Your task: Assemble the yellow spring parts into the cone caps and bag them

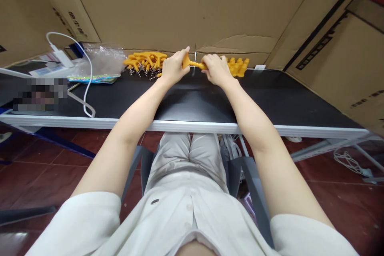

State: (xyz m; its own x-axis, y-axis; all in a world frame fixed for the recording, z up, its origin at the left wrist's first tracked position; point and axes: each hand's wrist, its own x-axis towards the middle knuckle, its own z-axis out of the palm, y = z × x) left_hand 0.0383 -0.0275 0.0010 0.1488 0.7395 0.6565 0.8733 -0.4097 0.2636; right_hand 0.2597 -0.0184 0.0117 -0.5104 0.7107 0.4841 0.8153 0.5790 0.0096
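Between my hands is a yellow plastic corkscrew (195, 64) with a wide handle, held level above the black tabletop. My left hand (175, 65) is closed around its handle end. My right hand (216, 68) grips the narrow end, where a yellow ribbed sleeve seems to cover the spiral; the fingers partly hide it. Just left of my left hand lies a heap of yellow handles with bare metal spirals (146, 61). Close behind my right hand, several yellow ribbed sleeves (239, 67) stand grouped together.
Tall cardboard walls (186, 8) enclose the table's back and sides. On the left lie clear plastic bags (102, 62), a white charger (63, 58) with a looping cable, and a blurred-out patch. A small white card (259, 67) lies at the back right. The metal table edge (195, 126) runs across in front.
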